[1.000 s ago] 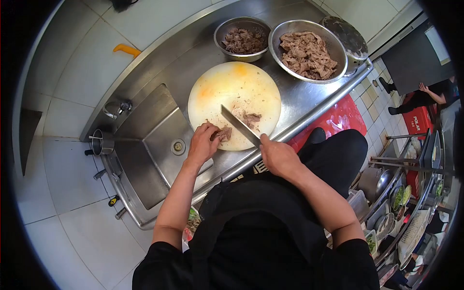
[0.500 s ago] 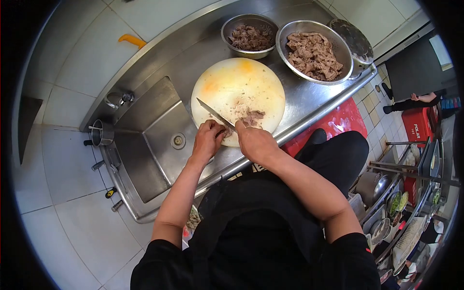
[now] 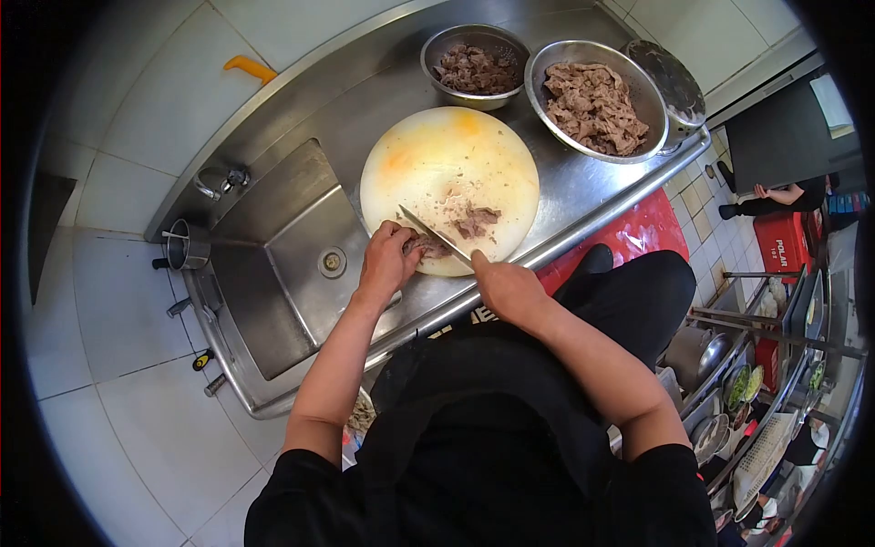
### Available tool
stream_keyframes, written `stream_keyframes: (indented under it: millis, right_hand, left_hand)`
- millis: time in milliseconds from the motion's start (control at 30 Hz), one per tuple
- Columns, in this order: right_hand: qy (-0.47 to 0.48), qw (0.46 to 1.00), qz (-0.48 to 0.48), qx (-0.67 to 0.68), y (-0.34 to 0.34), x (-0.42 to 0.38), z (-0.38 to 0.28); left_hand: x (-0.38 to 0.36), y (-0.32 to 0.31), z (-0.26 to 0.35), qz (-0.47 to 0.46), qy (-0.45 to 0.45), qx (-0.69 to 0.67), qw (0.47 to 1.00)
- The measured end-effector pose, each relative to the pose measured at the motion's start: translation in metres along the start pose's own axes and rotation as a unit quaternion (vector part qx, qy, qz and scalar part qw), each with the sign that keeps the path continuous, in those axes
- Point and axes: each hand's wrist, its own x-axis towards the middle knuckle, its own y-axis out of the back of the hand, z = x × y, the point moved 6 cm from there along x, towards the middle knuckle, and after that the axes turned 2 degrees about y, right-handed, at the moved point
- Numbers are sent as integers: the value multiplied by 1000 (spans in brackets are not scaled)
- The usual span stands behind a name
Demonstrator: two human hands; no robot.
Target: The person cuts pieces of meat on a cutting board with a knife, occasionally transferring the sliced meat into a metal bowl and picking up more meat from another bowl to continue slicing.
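My right hand (image 3: 509,290) grips the handle of a knife (image 3: 436,235), its blade angled up and left across the round white cutting board (image 3: 401,164). At the board's near-left edge, my left hand (image 3: 387,264) has its fingers curled down on a small piece of brown meat (image 3: 425,246), close beside the blade. Another cut piece of meat (image 3: 477,221) lies on the board just beyond the knife, among scattered crumbs. The fingers of my left hand partly hide the meat under them.
Behind the board stand a smaller metal bowl (image 3: 437,84) and a larger bowl (image 3: 543,114), both holding brown meat. A steel sink (image 3: 292,292) lies to the left. A red surface (image 3: 638,232) is beside my leg. At far right, another person's arm (image 3: 784,195) shows.
My right hand has drawn the knife back toward me and to the right, so the tip now sits near my left fingers. My left hand stays about in place on the meat.
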Motion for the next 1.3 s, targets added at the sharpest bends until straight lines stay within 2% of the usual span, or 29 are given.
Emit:
stream_keyframes:
  millis: [100, 167, 333, 433, 567, 733, 867, 1067, 1233, 1300]
  right_hand:
    - [0, 999, 31, 16, 1, -22, 11]
    - [-68, 998, -12, 12, 4, -31, 22]
    - [-77, 997, 18, 25, 21, -40, 18]
    - [-62, 996, 47, 53, 36, -32, -8]
    - [-67, 996, 22, 59, 35, -2, -33]
    - [-47, 997, 12, 51, 18, 29, -39]
    - [-42, 998, -5, 39, 3, 36, -32]
    - [-3, 1000, 20, 1, -4, -9, -7]
    - [-71, 997, -9, 12, 1, -39, 23]
    - [-86, 996, 9, 20, 10, -38, 27]
  left_hand:
    - [2, 1, -4, -14, 32, -17, 999]
    - [2, 0, -6, -7, 39, -16, 999]
    - [-2, 0, 0, 3, -2, -34, 999]
    - [-2, -3, -1, 1, 8, -28, 1000]
    - [-5, -2, 5, 18, 26, -19, 999]
    - [-11, -2, 5, 5, 4, -16, 1000]
    - [-11, 2, 8, 11, -2, -22, 1000]
    - [-9, -4, 1, 18, 28, -30, 999]
    - [-7, 1, 7, 3, 59, -38, 998]
    - [-4, 3, 6, -9, 60, -39, 997]
